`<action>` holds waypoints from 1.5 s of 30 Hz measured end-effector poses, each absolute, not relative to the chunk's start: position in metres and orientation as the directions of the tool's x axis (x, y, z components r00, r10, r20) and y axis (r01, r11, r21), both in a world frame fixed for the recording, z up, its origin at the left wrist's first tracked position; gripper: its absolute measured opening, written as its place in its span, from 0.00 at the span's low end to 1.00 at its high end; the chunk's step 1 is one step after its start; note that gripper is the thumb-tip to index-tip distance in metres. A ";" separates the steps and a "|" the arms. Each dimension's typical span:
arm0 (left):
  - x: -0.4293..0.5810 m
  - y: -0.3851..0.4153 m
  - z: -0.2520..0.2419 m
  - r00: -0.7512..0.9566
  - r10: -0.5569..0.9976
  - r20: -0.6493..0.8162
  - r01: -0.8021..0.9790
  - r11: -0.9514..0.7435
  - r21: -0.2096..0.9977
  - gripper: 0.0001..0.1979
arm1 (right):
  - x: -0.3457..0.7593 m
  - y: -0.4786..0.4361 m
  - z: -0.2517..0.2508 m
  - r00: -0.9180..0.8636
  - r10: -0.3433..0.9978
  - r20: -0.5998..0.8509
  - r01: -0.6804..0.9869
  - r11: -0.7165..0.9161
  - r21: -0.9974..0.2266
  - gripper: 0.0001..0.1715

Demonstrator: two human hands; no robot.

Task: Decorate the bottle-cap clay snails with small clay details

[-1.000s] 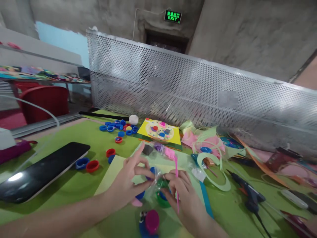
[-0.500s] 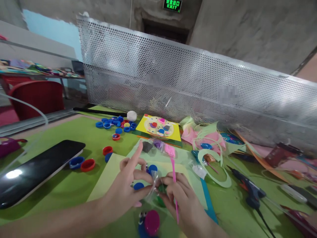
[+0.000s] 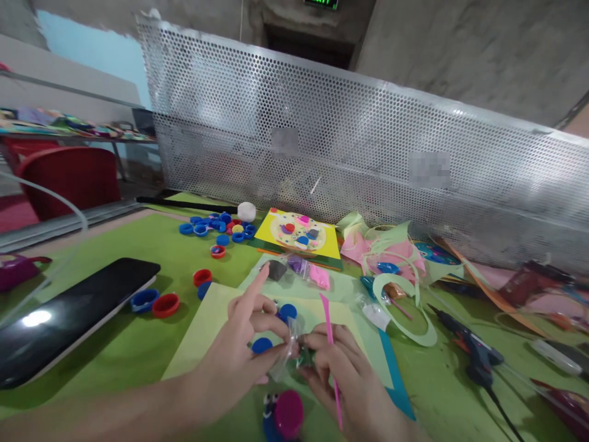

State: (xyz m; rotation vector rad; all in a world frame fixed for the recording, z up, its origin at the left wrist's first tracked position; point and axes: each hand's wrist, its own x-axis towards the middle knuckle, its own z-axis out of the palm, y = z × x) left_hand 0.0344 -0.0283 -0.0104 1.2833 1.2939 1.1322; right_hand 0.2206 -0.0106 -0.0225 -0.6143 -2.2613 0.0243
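I see a green table bearing a black tablet at left, scattered bottle caps, a yellow card, a pale green sheet and a glue gun

Light: we see soft, even brightness | glare: white spot on the black tablet | shadows: faint under it | blur: our right hand, right edge | edges: lines bend.

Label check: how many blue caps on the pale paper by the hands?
2. One cap beyond the left hand, another beside its thumb; more may be hidden.
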 end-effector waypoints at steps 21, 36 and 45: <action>0.022 -0.017 0.006 0.004 0.959 -0.285 -0.287 0.274 0.918 0.39 | 0.253 0.056 -0.046 -0.354 0.834 0.424 0.771 0.517 -0.371 0.08; 0.019 -0.015 -0.003 0.015 0.947 -0.321 -0.309 0.310 0.899 0.34 | 0.264 0.063 -0.045 -0.276 0.850 0.448 0.836 0.442 -0.324 0.08; 0.022 -0.016 0.001 0.039 0.940 -0.339 -0.329 0.332 0.884 0.38 | 0.260 0.058 -0.041 -0.256 0.833 0.490 0.830 0.450 -0.331 0.08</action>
